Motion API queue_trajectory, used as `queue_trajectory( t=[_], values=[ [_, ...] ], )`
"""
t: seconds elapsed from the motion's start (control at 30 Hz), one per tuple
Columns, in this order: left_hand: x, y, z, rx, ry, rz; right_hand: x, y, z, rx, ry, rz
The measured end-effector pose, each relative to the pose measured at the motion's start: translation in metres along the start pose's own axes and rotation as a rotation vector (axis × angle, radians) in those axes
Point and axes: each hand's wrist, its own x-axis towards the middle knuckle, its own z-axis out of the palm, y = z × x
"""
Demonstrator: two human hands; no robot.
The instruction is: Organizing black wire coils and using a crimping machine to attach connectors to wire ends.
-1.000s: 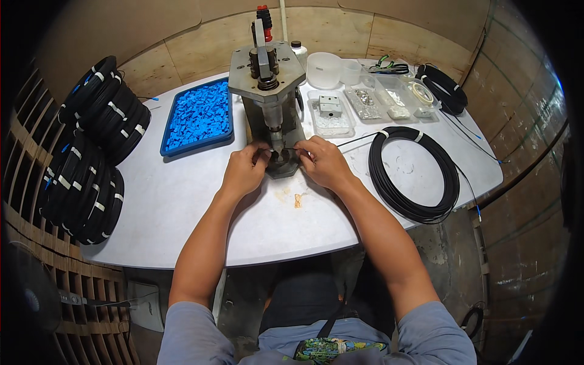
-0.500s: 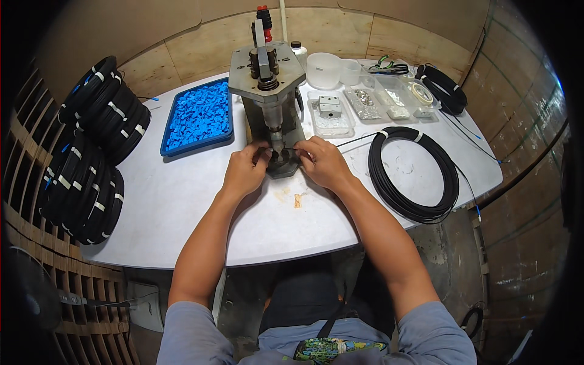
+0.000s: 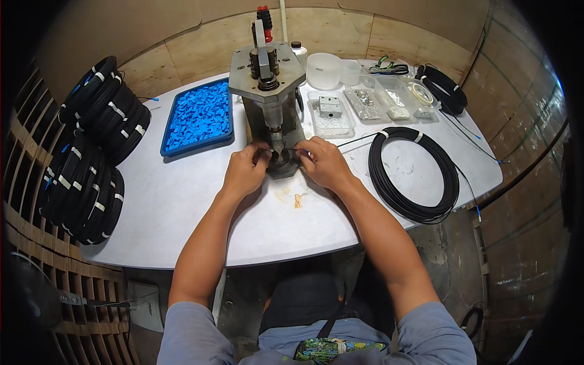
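Observation:
My left hand point(image 3: 247, 169) is pinched close against the left side of a metal bench press point(image 3: 266, 90), at the foot of its vertical ram point(image 3: 277, 137). What its fingertips hold is too small to make out. On the press's right side, my right hand point(image 3: 324, 163) pinches a thin black cable point(image 3: 356, 141). The cable's end reaches from those fingers toward the ram tip, partly hidden by it. Behind the right hand the cable runs to a large black cable coil point(image 3: 380, 176) lying flat on the table, bound with white tape.
A dark blue tray point(image 3: 229, 135) of small blue pieces stands left of the press. Taped cable coils point(image 3: 82, 188) are stacked at the far left. Clear bins point(image 3: 364, 104) of small parts and a white tub point(image 3: 323, 71) line the back right. An orange-brown scrap point(image 3: 297, 201) lies on the white table point(image 3: 292, 237).

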Motion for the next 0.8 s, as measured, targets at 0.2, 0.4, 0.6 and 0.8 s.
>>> queue_trajectory(
  t=[0.2,0.4,0.6,0.8],
  values=[
    [-0.0002,-0.0003,0.0004,-0.005,-0.006,-0.017,0.0002,-0.003,-0.0022,-0.007,-0.013,0.031],
    [0.0002,0.0001,0.0,0.013,-0.008,0.004,0.0001,-0.0026,-0.0024,-0.011,-0.018,0.03],
    [-0.0002,0.0017,-0.0003,0.007,-0.005,0.011,0.0005,-0.0014,-0.0025,-0.006,-0.023,0.025],
    [-0.0002,0.0068,-0.0035,0.041,-0.043,-0.021,0.0005,-0.0007,-0.0025,0.007,-0.026,0.041]
  ],
)
